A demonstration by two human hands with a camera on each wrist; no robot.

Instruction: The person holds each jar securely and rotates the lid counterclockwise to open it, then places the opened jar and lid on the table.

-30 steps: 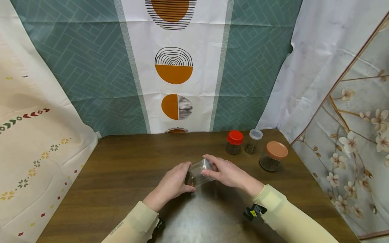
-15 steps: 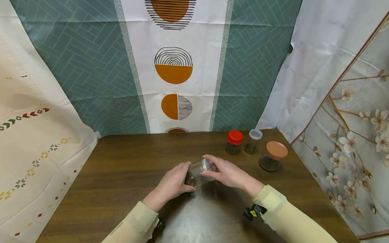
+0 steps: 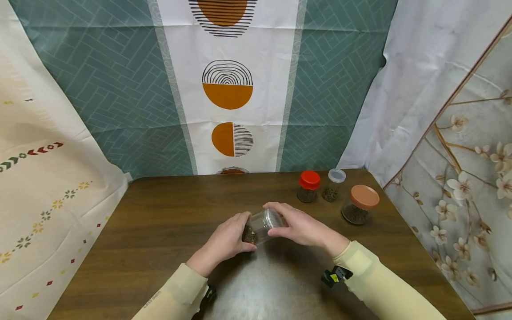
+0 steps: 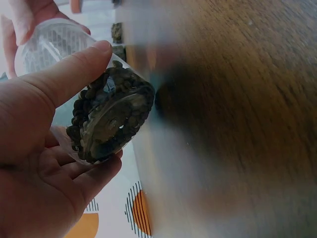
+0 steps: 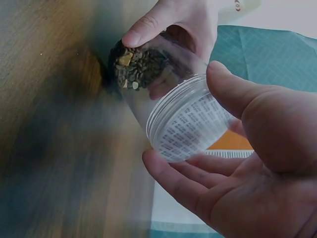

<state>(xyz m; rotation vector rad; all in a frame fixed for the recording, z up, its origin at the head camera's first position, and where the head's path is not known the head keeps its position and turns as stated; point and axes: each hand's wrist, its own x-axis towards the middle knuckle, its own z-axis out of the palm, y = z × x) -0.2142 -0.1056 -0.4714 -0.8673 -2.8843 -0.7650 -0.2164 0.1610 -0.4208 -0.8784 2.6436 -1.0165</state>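
Here the tilted jar [image 3: 261, 226] lies gripped between left hand [image 3: 227, 241] and right hand [image 3: 298, 227].

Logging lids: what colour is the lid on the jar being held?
Clear, see-through lid; the right wrist view shows it best.

- left hand [image 4: 34, 163] grips clear plastic jar [image 4: 94, 104], thumb over its side, fingers curled under
- jar tilted, dark seeds [image 4: 111, 119] packed at base end
- other hand's fingers [image 4: 20, 22] on clear lid [image 4: 47, 47]
- brown wooden table [image 4: 237, 99], blurred
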